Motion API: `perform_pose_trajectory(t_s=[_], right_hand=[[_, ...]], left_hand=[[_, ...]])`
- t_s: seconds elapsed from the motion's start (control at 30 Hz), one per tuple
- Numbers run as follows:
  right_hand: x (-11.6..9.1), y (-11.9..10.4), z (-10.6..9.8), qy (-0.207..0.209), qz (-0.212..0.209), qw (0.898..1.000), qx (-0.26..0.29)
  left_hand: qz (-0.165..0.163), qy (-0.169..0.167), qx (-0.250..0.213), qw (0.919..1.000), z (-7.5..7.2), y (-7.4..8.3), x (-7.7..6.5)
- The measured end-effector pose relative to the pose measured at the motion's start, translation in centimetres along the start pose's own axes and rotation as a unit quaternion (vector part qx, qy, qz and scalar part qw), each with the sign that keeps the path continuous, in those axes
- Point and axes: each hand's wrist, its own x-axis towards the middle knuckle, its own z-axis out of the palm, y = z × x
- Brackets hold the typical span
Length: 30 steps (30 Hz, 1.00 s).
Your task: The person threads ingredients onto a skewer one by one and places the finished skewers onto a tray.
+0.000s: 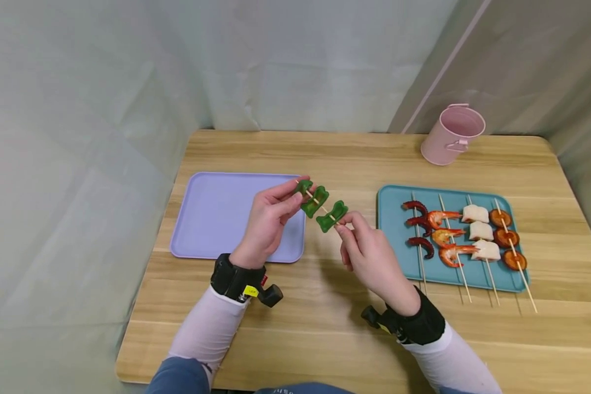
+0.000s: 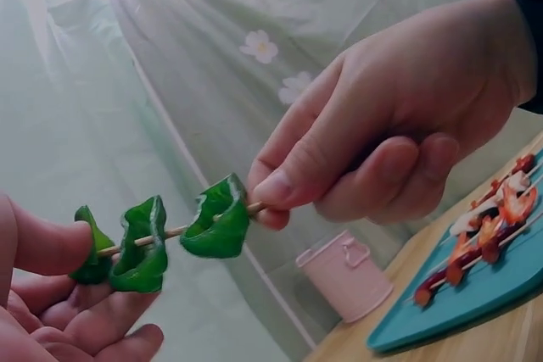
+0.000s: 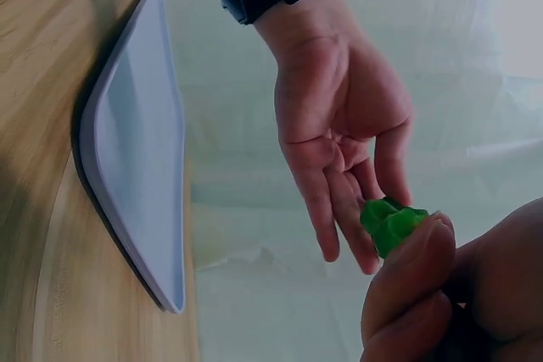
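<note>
Between the two hands a thin wooden skewer [image 2: 175,232] runs through three green pepper pieces. My left hand [image 1: 261,227] pinches the end pepper piece [image 2: 92,247] between thumb and fingers. The middle piece [image 1: 315,201] sits close beside it. A gap separates that one from the third piece [image 1: 332,216], which lies against the fingertips of my right hand [image 1: 374,254]. Thumb and forefinger of the right hand grip the stick there; the stick's other end is hidden by that hand. In the right wrist view the peppers [image 3: 390,225] overlap into one green lump.
A lilac tray [image 1: 216,219] lies at the left, partly under the left hand. On the right, a teal tray [image 1: 391,241] bears skewers of tentacles [image 1: 418,221], shrimp [image 1: 448,237], white chunks [image 1: 480,231] and brown round slices [image 1: 506,238]. A pink bucket [image 1: 443,142] stands behind it.
</note>
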Motion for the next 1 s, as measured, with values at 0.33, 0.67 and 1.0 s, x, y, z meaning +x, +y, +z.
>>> perform_pose_trajectory(t_s=[0.33, 0.67, 1.0], right_hand=[[-0.34, 0.02, 0.24, 0.038, -0.032, 0.995, -0.081], [-0.65, -0.08, -0.09, 0.042, -0.042, 0.992, -0.113], [-0.45, -0.29, 0.77, 0.020, -0.045, 0.994, -0.099]], left_hand=[[-0.033, -0.017, 0.119, 0.9923, -0.88, 0.06, 0.21], [-0.054, -0.018, 0.230, 0.9715, -0.74, 0.14, 0.25], [0.015, -0.026, 0.039, 0.9988, -0.07, 0.17, 0.47]])
